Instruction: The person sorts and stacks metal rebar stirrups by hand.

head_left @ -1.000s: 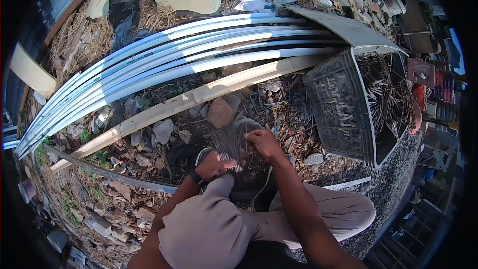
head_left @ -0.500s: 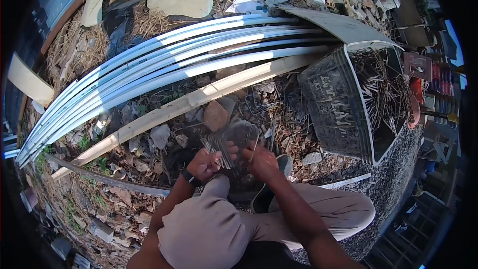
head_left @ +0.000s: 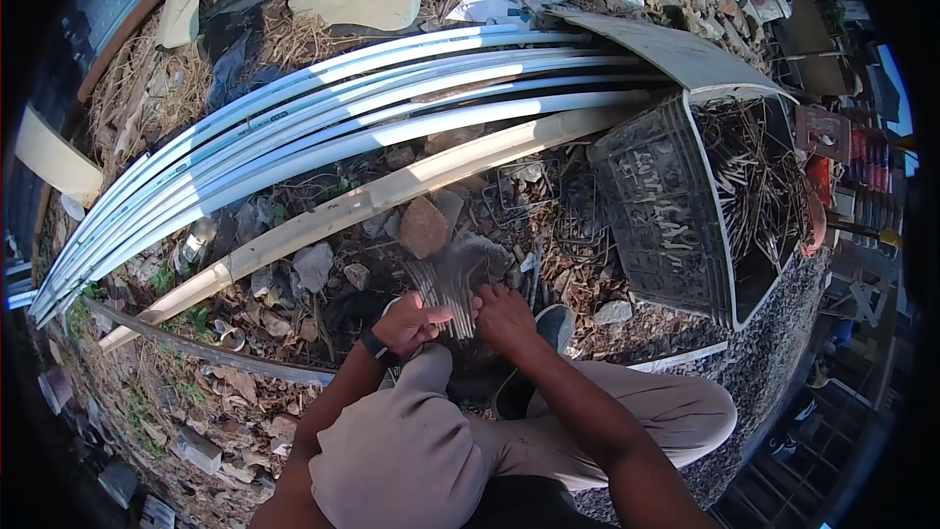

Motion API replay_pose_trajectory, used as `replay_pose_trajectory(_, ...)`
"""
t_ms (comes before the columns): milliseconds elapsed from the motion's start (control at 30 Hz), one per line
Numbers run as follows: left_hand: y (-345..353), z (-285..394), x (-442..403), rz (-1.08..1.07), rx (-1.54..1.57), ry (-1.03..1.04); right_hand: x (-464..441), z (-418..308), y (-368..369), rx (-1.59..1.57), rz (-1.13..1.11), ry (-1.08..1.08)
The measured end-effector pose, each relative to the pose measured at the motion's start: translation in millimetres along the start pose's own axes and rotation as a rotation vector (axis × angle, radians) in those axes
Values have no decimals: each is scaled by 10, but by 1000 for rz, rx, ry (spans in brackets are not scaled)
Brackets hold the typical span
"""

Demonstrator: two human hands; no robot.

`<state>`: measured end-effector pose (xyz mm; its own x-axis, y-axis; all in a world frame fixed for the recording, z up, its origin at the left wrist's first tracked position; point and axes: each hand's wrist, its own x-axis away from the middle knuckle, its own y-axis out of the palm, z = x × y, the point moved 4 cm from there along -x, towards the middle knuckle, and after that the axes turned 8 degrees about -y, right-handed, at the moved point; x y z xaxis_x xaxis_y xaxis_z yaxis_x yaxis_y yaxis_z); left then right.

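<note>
A bundle of thin grey metal rods (head_left: 452, 296), blurred by motion, stands between my two hands, fanned out at its upper end. My left hand (head_left: 406, 323), with a dark band on its wrist, is curled at the bundle's left side, thumb against the rods. On the right side my right hand (head_left: 505, 317) has its fingers bent in at the rods; its fingertips are partly hidden, so how many it pinches is unclear. Just beyond the bundle lie a reddish stone (head_left: 424, 226) and a grey stone (head_left: 478, 255).
Long white pipes (head_left: 343, 132) and a beige channel (head_left: 382, 196) cross the ground ahead. A dark plastic crate (head_left: 656, 225) full of bent metal rods lies tipped at right. Wire frames (head_left: 524, 191) lie beside it. A narrow strip (head_left: 235, 357) runs near my knees (head_left: 401, 431).
My right hand has moved slightly down and left against the bundle. The rods, earlier slanted in my left hand, now stand more upright and spread between both hands.
</note>
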<state>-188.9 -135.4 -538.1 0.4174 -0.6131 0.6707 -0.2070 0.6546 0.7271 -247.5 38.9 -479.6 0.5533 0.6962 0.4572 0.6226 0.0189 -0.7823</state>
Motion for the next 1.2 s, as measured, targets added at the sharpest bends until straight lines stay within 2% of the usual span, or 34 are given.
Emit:
replay_pose_trajectory(100,251,201,144,-33,16,49,-36,81,49,-12,-8,-84)
replay_pose_trajectory(200,269,223,164,-109,28,80,-174,513,-86,-492,-72,93)
replay_pose_trajectory(267,209,189,167,-139,31,74,-337,941,-164,-774,162,246)
replay_pose_trajectory(333,217,183,159,-149,23,43,-503,1219,-274,-546,386,399)
replay_pose_trajectory(433,430,293,267,-110,26,97,-889,1370,-346,-411,561,395)
replay_pose_trajectory(533,368,206,215,-169,82,109,-1146,1425,-292,-301,355,667)
replay_pose_trajectory(633,337,182,242,-168,124,111,-1141,1416,-308,-292,351,618)
replay_pose_trajectory(733,330,172,244,-163,137,112,-968,1447,-394,-409,552,618)
replay_pose_trajectory(800,314,168,236,-181,159,125,-639,1381,-514,-339,814,434)
replay_pose_trajectory(900,312,202,239,-171,177,96,-202,937,-719,-1052,793,554)
replay_pose_trajectory(1067,350,204,159,-101,138,119,166,225,-444,-978,635,530)
replay_pose_trajectory(1100,308,190,157,-79,125,97,166,-1,-553,-847,477,513)
replay_pose_trajectory(1133,256,166,159,-53,113,77,150,-116,-433,-843,397,367)
replay_pose_trajectory(1167,172,104,145,-12,93,55,163,-239,-348,-810,522,339)
replay_pose_trajectory(1200,125,66,146,32,75,34,184,-301,-331,-716,529,357)
